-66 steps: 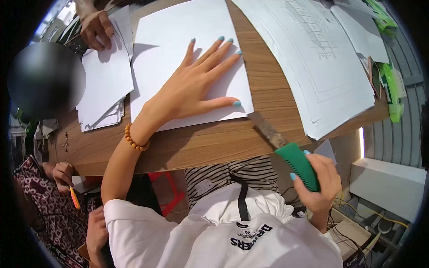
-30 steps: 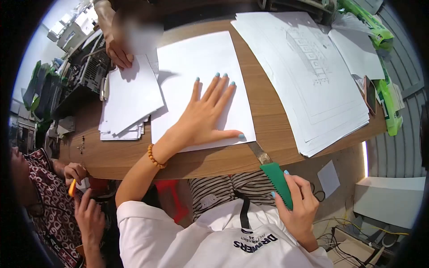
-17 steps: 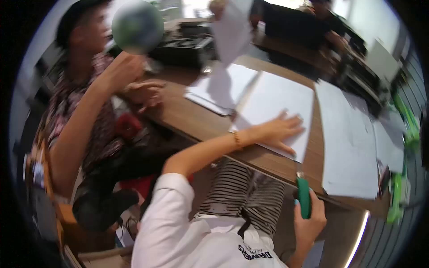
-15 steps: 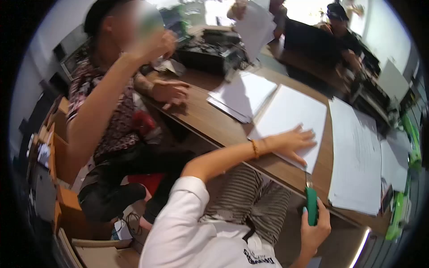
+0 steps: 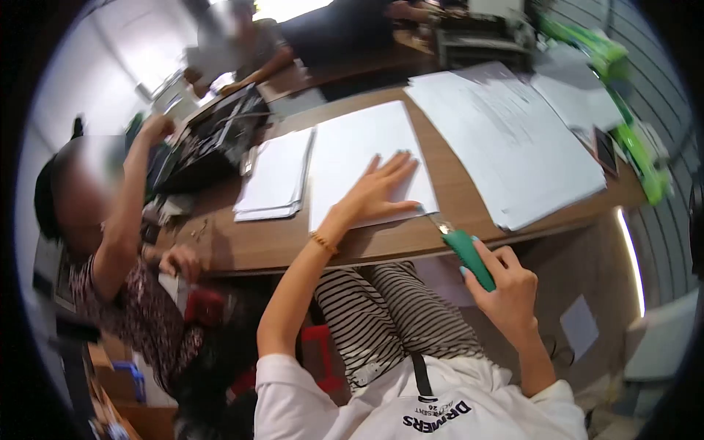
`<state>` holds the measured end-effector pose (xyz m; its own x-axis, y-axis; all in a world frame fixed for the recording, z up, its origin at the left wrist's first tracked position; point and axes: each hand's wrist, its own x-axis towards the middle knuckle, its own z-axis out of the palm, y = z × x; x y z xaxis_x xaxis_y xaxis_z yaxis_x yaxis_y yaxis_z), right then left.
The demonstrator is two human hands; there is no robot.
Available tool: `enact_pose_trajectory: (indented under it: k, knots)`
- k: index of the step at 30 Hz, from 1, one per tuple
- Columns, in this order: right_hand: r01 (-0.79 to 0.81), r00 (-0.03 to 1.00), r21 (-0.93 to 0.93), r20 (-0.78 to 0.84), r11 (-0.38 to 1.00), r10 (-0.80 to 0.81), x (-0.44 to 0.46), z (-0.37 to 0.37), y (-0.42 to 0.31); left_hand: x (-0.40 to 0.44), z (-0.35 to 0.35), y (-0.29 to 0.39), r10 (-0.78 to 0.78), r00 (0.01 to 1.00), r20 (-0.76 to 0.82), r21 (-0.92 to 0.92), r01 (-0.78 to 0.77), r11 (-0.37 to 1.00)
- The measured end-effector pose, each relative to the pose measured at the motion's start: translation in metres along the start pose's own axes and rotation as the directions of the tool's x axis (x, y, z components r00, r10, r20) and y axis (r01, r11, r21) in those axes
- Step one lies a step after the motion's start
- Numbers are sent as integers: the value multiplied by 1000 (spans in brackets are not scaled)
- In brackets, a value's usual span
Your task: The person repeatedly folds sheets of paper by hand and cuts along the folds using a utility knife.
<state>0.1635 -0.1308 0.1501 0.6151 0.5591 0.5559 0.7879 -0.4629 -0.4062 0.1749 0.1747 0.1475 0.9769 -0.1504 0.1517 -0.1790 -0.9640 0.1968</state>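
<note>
My left hand [image 5: 381,192] lies flat with spread fingers on a white sheet of paper [image 5: 359,136]. In my right hand [image 5: 506,284] is the green handle of a bladed tool [image 5: 469,258]. Its metal blade points at the sheet's near right corner, close to my left thumb. Whether the blade touches the paper is hard to tell. Left of the sheet sits a stack of white papers [image 5: 276,174]. To the right lies a wide pile of large sheets with faint line drawings [image 5: 506,147].
The wooden table [image 5: 367,246] has its near edge above my striped lap. A co-worker [image 5: 139,293] sits at the left with one arm raised. A black open case [image 5: 213,139] stands at the back left. A phone [image 5: 606,152] and green packages [image 5: 645,172] lie at the right.
The view has swung left and back again. The other person's hand on the left paper stack has lifted away, and that stack now lies neater. My hands keep their places at the sheet.
</note>
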Motion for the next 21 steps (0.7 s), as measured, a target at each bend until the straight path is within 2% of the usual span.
enact_pose_trajectory:
  k: [1, 4, 6, 8, 11, 12, 14, 16, 19, 21]
  knots:
    - [-46, 999, -20, -9, 999, 46, -5, -3, -2, -4, -1, 4, 8, 1000, 9, -1, -8, 1000]
    - [-7, 999, -48, 53, 999, 10, -18, -15, -12, -17, -5, 17, 52, 998, -19, -11, -52, 999]
    - [-14, 1000, -5, 18, 1000, 14, -24, -22, -19, -23, -4, 19, 50, 999, -7, -51, -50, 997]
    - [-26, 998, -16, 59, 1000, 27, -32, -20, -20, -21, -8, 26, -57, 995, 86, 34, 54, 998]
    - [15, 999, -22, 35, 1000, -14, -33, -14, -24, -18, -3, 33, -82, 990, 112, 52, 77, 996]
    - [34, 999, -18, 38, 999, -33, -33, -13, -25, -22, -1, 32, -97, 990, 99, 54, 92, 994]
    - [25, 999, -22, 21, 999, -24, -32, -13, -23, -23, 2, 24, -28, 999, 35, 20, 27, 999]
    - [39, 999, -36, 2, 999, -39, -36, -17, -20, -26, 10, 21, 19, 999, -41, 48, -17, 999]
    - [-21, 998, -36, 61, 999, 23, -38, -19, -22, -27, 9, 25, 24, 999, -22, 105, -21, 994]
    - [-22, 997, -39, 77, 999, 25, -28, -15, -24, -28, 4, 29, 1, 998, 61, 214, -15, 977]
